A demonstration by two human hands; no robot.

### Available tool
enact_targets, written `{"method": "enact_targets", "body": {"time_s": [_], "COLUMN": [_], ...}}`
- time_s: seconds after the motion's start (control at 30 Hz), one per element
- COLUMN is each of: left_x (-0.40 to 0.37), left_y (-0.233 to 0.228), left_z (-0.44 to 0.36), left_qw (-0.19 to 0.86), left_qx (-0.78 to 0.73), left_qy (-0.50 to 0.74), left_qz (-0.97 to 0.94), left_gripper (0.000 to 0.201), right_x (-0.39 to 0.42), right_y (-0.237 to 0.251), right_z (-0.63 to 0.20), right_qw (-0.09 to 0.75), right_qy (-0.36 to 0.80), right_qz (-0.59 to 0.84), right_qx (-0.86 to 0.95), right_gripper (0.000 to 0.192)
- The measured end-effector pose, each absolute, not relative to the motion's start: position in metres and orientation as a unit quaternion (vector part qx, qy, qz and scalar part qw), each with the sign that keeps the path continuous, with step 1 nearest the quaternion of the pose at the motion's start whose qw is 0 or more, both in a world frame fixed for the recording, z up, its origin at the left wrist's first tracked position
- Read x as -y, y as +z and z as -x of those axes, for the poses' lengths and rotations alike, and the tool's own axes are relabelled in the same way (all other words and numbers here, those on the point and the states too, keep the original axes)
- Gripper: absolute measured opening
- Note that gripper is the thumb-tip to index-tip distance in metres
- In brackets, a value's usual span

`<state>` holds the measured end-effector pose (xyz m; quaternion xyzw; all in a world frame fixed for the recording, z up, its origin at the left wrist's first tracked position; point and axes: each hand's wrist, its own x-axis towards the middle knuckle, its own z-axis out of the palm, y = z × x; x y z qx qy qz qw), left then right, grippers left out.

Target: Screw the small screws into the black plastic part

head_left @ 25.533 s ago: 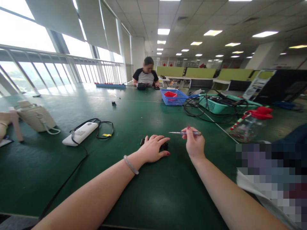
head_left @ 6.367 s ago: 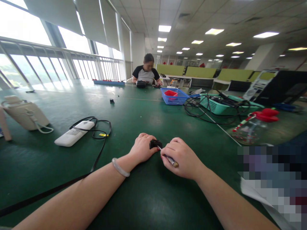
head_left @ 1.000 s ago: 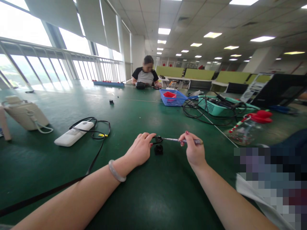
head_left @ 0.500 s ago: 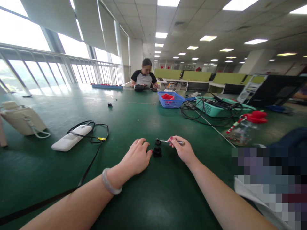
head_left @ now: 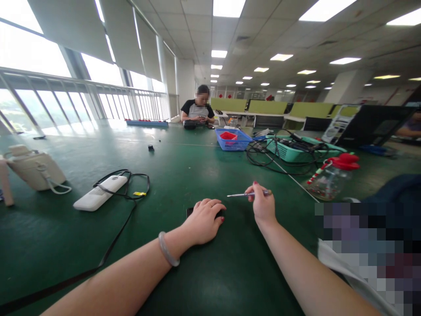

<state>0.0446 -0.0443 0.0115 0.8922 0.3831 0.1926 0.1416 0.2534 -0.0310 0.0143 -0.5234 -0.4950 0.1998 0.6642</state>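
My left hand (head_left: 204, 220) lies palm down on the green table (head_left: 204, 166), covering small black parts (head_left: 190, 211); only a dark edge shows at its left and right sides. A pale bangle sits on that wrist. My right hand (head_left: 262, 205) is raised just right of it, pinching a thin screwdriver (head_left: 245, 194) whose metal tip points left, clear of the black parts.
A white power strip (head_left: 100, 198) with black cable lies to the left, a beige device (head_left: 34, 169) beyond it. A clear bottle with red cap (head_left: 330, 177) stands right. A blue basket (head_left: 233, 139) and a green basket of cables (head_left: 296, 149) are farther back, where another person (head_left: 198, 109) sits.
My left hand has moved over the black parts and now covers them. My right hand has lifted the screwdriver up and to the right, away from the parts.
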Motion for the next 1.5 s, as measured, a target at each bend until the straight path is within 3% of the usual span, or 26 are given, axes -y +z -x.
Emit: {"method": "enact_targets", "body": {"time_s": [0.17, 0.53, 0.8, 1.07, 1.27, 1.4, 1.5], "left_x": [0.057, 0.087, 0.129, 0.139, 0.141, 0.141, 0.142], "left_y": [0.016, 0.016, 0.023, 0.008, 0.01, 0.012, 0.008], "left_z": [-0.04, -0.032, 0.039, 0.093, 0.101, 0.115, 0.124], "left_qw": [0.189, 0.2, 0.243, 0.182, 0.199, 0.26, 0.27], "left_qx": [-0.306, -0.369, -0.424, -0.451, -0.493, -0.548, -0.573], "left_qy": [0.185, 0.183, 0.162, 0.168, 0.289, 0.4, 0.409], "left_qz": [-0.915, -0.889, -0.857, -0.857, -0.796, -0.687, -0.657], "left_gripper": [0.048, 0.025, 0.028, 0.033, 0.029, 0.042, 0.047], "right_x": [0.027, 0.034, 0.038, 0.041, 0.042, 0.041, 0.04], "right_y": [0.01, 0.011, 0.012, 0.016, 0.017, 0.016, 0.016], "right_z": [-0.253, -0.251, -0.25, -0.245, -0.246, -0.247, -0.247], "right_qw": [0.672, 0.634, 0.626, 0.612, 0.602, 0.599, 0.594], "right_qy": [0.196, 0.19, 0.204, 0.206, 0.196, 0.199, 0.202], "right_qz": [0.511, 0.519, 0.524, 0.522, 0.522, 0.521, 0.52], "right_qx": [0.499, 0.541, 0.541, 0.557, 0.571, 0.575, 0.58], "right_gripper": [0.044, 0.043, 0.044, 0.045, 0.045, 0.045, 0.045]}}
